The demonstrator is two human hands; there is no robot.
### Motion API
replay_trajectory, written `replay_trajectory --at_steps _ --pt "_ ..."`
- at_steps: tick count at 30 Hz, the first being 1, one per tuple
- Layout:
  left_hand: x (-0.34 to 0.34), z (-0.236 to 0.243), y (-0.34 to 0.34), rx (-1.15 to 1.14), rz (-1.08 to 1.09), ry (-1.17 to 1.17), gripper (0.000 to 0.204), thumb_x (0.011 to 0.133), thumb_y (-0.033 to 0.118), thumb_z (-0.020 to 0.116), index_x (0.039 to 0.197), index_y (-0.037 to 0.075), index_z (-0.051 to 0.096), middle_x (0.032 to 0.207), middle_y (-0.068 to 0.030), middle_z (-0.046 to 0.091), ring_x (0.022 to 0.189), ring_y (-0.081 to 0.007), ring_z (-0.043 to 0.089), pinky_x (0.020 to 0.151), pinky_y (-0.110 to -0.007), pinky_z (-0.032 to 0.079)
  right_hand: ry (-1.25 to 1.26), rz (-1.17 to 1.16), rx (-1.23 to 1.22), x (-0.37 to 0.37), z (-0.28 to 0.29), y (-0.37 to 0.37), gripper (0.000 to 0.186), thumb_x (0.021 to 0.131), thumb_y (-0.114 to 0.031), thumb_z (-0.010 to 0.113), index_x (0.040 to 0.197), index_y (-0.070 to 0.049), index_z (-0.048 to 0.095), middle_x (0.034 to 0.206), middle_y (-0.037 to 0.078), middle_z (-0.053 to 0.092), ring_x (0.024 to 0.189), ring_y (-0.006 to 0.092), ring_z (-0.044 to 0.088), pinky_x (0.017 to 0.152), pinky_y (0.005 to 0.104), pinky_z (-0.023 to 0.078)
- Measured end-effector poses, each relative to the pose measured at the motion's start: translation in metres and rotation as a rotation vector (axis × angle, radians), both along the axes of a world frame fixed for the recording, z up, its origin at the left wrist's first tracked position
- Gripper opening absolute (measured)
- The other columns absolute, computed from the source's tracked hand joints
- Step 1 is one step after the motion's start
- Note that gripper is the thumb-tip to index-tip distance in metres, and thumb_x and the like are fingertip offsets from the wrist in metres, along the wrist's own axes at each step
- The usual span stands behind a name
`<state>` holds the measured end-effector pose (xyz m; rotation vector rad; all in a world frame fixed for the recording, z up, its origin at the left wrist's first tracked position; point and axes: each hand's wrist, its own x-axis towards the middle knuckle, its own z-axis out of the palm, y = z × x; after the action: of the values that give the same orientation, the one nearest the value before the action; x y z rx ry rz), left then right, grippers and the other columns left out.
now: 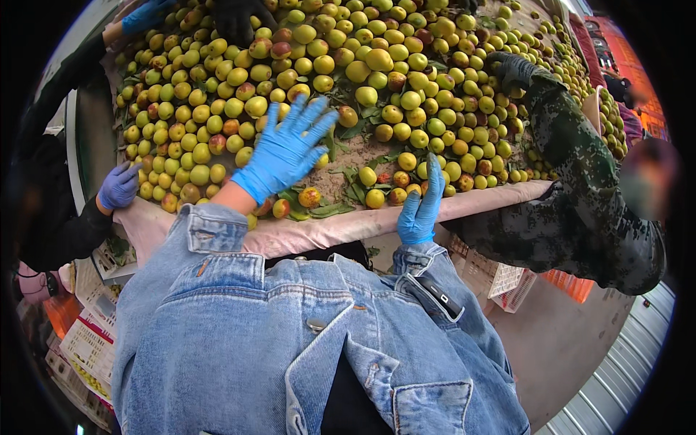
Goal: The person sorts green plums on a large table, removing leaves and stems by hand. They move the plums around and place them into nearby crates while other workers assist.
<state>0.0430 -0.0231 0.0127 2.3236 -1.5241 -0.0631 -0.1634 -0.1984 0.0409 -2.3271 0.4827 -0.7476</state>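
Note:
My left hand (283,152), in a blue glove, has its fingers spread over the green-yellow and reddish fruit (210,145) at the centre of the sorting surface, above some loose leaves (301,210). Whether it touches the fruit is unclear. My right hand (420,203), also blue-gloved, is upright at the near edge, fingers extended beside a few fruit and nothing visible in its grasp. Between the hands, a sandy, leaf-strewn patch of the surface (341,174) shows. A pink cloth (304,235) covers the near rim.
Co-workers' gloved hands reach in at left (119,187), upper left (145,16) and top (239,18). A camouflage-sleeved worker (573,138) leans in on the right. Plastic crates (511,279) stand below the edge at right and others (90,333) at lower left. Orange crates (623,65) stand far right.

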Motion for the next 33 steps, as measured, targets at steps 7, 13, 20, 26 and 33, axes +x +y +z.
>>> replay_trajectory --at_steps 7,13,20,26,33 --pt "-0.071 -0.038 -0.039 -0.040 -0.420 0.195 0.046 0.082 0.033 0.058 0.125 0.019 0.049 0.140 -0.0056 0.036 0.131 -0.0285 0.034 0.106 -0.058 0.022 -0.054 -0.070 0.122 -0.002 -0.004 -0.007 0.047 0.094 -0.018 0.042 0.134 0.004 0.032 0.136 0.021 0.038 0.124 0.0328 0.039 0.105 0.0401 0.030" --pt "-0.014 -0.036 0.025 0.085 -0.508 0.217 0.027 0.074 0.013 0.061 0.101 0.009 0.058 0.130 -0.0098 0.046 0.123 -0.0308 0.043 0.102 -0.040 0.036 0.449 0.153 0.037 0.018 0.002 -0.008 0.032 0.077 -0.001 0.060 0.107 -0.012 0.061 0.106 0.010 0.059 0.090 0.0273 0.058 0.079 0.0350 0.048" --pt "-0.004 -0.012 0.076 -0.114 -0.224 0.279 0.029 0.079 0.013 0.060 0.107 0.013 0.060 0.124 -0.0100 0.051 0.115 -0.0313 0.048 0.098 -0.045 0.037 1.063 0.202 -0.380 0.052 -0.012 -0.012 0.013 0.080 -0.014 0.058 0.093 -0.014 0.060 0.093 0.013 0.055 0.080 0.0302 0.062 0.064 0.0399 0.052" --pt "-0.039 -0.034 0.045 0.058 -0.538 0.145 0.016 0.079 0.023 0.059 0.094 0.017 0.060 0.121 -0.0034 0.051 0.122 -0.0238 0.042 0.107 -0.054 0.021 0.503 0.048 0.329 0.006 0.031 -0.027 0.014 0.081 -0.011 0.066 0.095 -0.007 0.064 0.084 0.007 0.063 0.069 0.0153 0.059 0.063 0.0264 0.048" --pt "0.015 -0.023 0.126 0.043 -0.325 -0.025 0.013 0.071 0.014 0.060 0.081 0.015 0.053 0.103 0.0001 0.053 0.118 -0.0211 0.045 0.108 -0.053 0.022 1.451 0.104 -0.135 -0.085 0.105 -0.063 0.025 0.081 -0.023 0.067 0.101 -0.008 0.067 0.088 0.008 0.068 0.074 0.0203 0.064 0.070 0.0328 0.050"
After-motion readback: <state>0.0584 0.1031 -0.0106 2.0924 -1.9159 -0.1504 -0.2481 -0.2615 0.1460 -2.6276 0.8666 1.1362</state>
